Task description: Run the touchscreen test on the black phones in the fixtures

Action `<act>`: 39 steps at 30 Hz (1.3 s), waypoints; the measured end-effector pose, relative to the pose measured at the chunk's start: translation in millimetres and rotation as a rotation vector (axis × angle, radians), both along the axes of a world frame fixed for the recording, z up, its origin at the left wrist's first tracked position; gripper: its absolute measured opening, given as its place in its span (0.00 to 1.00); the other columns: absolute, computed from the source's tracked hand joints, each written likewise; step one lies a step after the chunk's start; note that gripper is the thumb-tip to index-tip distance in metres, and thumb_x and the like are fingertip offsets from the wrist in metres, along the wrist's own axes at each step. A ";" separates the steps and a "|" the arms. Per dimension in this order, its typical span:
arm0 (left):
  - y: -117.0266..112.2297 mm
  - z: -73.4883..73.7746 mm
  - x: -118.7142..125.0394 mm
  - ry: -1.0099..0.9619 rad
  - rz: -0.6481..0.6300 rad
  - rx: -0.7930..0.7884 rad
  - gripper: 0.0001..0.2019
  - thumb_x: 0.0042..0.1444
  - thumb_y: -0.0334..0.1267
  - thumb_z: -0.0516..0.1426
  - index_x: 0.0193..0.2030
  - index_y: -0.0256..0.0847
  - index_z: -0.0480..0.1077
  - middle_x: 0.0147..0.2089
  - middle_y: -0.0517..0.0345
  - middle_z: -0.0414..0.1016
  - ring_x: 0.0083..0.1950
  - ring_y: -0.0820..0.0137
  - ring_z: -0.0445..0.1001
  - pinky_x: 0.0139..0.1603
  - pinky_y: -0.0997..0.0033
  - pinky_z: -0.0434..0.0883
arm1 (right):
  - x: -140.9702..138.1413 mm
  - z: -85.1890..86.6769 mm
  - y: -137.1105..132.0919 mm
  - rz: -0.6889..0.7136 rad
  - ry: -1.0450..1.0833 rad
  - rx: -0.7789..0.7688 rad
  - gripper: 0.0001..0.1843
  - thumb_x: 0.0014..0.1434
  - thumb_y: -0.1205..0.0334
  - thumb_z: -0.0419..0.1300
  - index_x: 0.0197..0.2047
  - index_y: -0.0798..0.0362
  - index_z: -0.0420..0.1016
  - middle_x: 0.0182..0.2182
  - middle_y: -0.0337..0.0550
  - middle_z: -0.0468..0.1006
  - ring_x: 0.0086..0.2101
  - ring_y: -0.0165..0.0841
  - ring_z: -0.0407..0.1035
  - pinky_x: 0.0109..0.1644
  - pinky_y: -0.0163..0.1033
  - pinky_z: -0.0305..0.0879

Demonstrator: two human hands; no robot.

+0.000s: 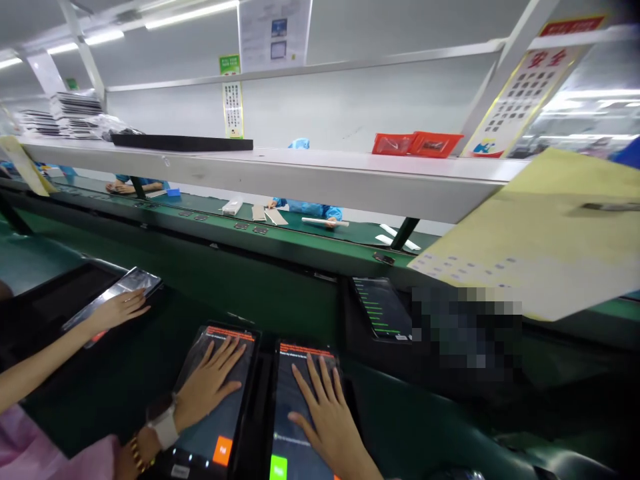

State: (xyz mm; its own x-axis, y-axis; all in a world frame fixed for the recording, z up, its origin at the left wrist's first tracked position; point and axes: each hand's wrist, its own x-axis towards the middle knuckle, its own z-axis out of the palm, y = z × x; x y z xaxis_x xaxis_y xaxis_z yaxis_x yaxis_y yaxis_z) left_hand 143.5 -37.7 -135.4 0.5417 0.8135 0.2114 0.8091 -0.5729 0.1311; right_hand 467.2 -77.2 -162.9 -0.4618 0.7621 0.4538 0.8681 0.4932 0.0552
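The left hand (210,383) lay flat, fingers spread, on the left tablet (215,400), its grip wide open and holding nothing. The right hand (323,407) pressed likewise on the right tablet (295,400), palm down, grip open. The two tablets sat side by side, edges nearly touching, on the green bench (415,427). At ten o'clock a co-worker's hand (117,308) rested on a third tablet (117,293). Bare bench opened toward three o'clock; a raised conveyor edge (280,257) closed twelve o'clock.

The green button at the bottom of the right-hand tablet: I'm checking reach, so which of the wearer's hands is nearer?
Right. The right hand lies on that tablet just above the green button; the left hand rests on the neighbouring tablet.
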 end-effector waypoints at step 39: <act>-50.2 22.6 -60.6 -0.248 0.392 -0.274 0.35 0.69 0.58 0.48 0.75 0.43 0.47 0.76 0.47 0.45 0.77 0.55 0.42 0.74 0.45 0.53 | -2.1 20.2 -55.6 0.592 0.167 0.045 0.12 0.70 0.64 0.51 0.49 0.50 0.75 0.43 0.31 0.83 0.42 0.30 0.74 0.48 0.33 0.68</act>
State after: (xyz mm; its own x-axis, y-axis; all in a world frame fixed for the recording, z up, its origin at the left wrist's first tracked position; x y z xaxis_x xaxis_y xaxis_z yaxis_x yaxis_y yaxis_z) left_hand 82.9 -88.0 -112.8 0.1465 0.9881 0.0464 0.8811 -0.1517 0.4479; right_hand 465.1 -132.8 -142.7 -0.7207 0.3762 0.5823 0.4461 0.8946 -0.0259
